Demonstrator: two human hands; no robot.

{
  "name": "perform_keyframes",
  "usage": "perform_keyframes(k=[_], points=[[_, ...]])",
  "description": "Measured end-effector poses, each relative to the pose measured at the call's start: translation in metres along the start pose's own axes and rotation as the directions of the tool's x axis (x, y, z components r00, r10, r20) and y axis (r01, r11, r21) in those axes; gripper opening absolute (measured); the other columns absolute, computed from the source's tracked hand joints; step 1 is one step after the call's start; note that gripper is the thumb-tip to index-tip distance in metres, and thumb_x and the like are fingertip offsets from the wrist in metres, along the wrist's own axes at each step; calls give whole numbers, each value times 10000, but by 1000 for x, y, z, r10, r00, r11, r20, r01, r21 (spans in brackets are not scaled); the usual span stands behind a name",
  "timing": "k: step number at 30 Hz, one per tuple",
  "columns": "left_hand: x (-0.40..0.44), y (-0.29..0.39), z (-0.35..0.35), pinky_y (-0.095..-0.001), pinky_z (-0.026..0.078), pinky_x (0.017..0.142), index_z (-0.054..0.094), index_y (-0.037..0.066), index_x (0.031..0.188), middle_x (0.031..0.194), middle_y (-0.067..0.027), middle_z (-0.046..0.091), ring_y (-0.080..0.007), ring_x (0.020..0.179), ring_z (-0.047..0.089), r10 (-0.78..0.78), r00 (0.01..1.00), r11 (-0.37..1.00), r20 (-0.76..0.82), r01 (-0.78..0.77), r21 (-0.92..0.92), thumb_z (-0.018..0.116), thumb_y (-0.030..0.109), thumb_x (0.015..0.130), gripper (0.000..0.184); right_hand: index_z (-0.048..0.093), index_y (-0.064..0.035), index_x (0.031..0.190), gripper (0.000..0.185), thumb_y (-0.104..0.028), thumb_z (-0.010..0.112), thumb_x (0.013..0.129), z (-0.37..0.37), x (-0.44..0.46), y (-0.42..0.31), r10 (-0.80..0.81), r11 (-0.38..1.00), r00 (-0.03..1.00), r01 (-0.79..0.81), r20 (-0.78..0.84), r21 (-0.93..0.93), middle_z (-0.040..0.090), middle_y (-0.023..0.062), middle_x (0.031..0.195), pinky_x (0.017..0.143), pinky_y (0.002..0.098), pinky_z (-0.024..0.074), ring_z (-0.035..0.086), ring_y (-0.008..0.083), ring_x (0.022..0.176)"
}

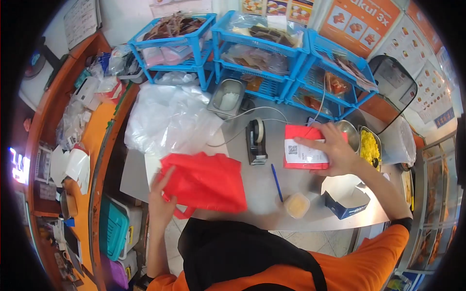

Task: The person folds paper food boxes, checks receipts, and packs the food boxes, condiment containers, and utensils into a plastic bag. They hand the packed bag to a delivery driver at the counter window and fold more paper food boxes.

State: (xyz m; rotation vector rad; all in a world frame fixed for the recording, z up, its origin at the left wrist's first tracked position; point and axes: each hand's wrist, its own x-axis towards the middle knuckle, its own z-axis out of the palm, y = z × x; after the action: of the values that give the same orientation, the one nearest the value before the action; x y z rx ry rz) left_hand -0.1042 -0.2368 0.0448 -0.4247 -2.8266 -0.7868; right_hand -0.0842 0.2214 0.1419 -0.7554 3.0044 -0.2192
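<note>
My left hand (162, 196) grips a red cloth-like bag (208, 182) by its left side, its fingers closed on the material near a handle loop. The bag is limp and lies over the front left of the steel table. My right hand (335, 148) is closed over a flat red packet (297, 132) that bears a white label (302, 152) with a square code. Part of the packet is hidden under the fingers. Between the hands stand a black tape dispenser (256, 143) and a blue pen (276, 182).
Clear plastic bags (170, 116) are heaped at the back left, below blue stacked racks (262, 46). A small lidded tub (296, 205) and an open dark blue box (345, 199) sit near the front edge. A tray of yellow food (370, 145) stands right, and thin cables cross the table.
</note>
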Motion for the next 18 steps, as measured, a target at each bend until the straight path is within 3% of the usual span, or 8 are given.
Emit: perform_keyframes(k=[2, 6, 8, 10, 12, 13, 16, 18], points=[[-4, -3, 14, -405, 443, 1003, 474, 127, 1400, 1342, -223, 423, -400, 1242, 470, -96, 982, 930, 162, 147, -337, 627, -70, 702, 741, 498, -344, 1395, 907, -303, 845, 558, -38, 15, -30, -4, 999, 1000, 3, -23, -33, 448, 184, 1291, 940, 461, 350, 441, 361, 1127], [9, 37, 14, -412, 453, 976, 403, 107, 1439, 1257, -235, 446, -427, 1172, 496, -188, 963, 936, 194, 236, -261, 630, -76, 681, 812, 492, -252, 1411, 897, -271, 846, 586, -71, 53, -98, 25, 970, 982, 22, -189, 241, 462, 218, 1264, 991, 456, 351, 461, 382, 1122], [11, 37, 22, -419, 469, 936, 335, 69, 1461, 1212, -234, 465, -429, 1103, 517, 16, 997, 917, 70, 13, -398, 651, -53, 689, 843, 486, -222, 1417, 895, -258, 845, 598, -63, 74, -128, 60, 921, 965, 45, -255, 387, 464, 230, 1256, 1008, 457, 350, 466, 389, 1123], [-4, 25, 23, -405, 438, 994, 274, 43, 1475, 1281, -222, 432, -386, 1202, 476, 30, 984, 930, 177, 37, -364, 667, -23, 674, 895, 484, -197, 1419, 885, -238, 842, 610, -30, 94, -158, 117, 699, 917, 198, -383, 687, 432, 246, 1287, 1018, 465, 351, 435, 396, 1170], [-27, -5, 14, -396, 369, 1070, 290, 45, 1470, 1388, -207, 353, -358, 1295, 415, 111, 852, 622, 512, 343, -704, 670, -3, 644, 911, 469, -209, 1430, 896, -252, 841, 616, 46, 109, -198, 153, 684, 886, 224, -437, 694, 390, 240, 1331, 1019, 464, 350, 410, 402, 1185], [-34, -15, 6, -387, 303, 1115, 281, 28, 1476, 1458, -193, 277, -333, 1348, 359, 83, 863, 619, 499, 347, -704, 671, 7, 620, 941, 459, -224, 1436, 903, -261, 840, 619, 75, 108, -203, 108, 719, 900, 222, -422, 658, 372, 234, 1351, 1017, 464, 341, 398, 400, 1193], [-42, -57, 2, -387, 311, 1109, 257, 12, 1486, 1447, -197, 290, -336, 1359, 333, 7, 954, 669, 300, 218, -710, 675, 3, 621, 960, 453, -259, 1437, 900, -287, 839, 625, 130, 102, -206, -2, 803, 944, 198, -330, 563, 354, 224, 1373, 1005, 471, 328, 387, 393, 1200], [-43, -53, -8, -392, 307, 1111, 189, 7, 1508, 1433, -214, 292, -361, 1362, 314, 58, 949, 767, 311, 157, -622, 659, -9, 621, 1003, 457, -281, 1432, 890, -304, 838, 628, 145, 101, -212, -59, 849, 968, 178, -245, 498, 356, 221, 1375, 993, 478, 324, 388, 388, 1199]])
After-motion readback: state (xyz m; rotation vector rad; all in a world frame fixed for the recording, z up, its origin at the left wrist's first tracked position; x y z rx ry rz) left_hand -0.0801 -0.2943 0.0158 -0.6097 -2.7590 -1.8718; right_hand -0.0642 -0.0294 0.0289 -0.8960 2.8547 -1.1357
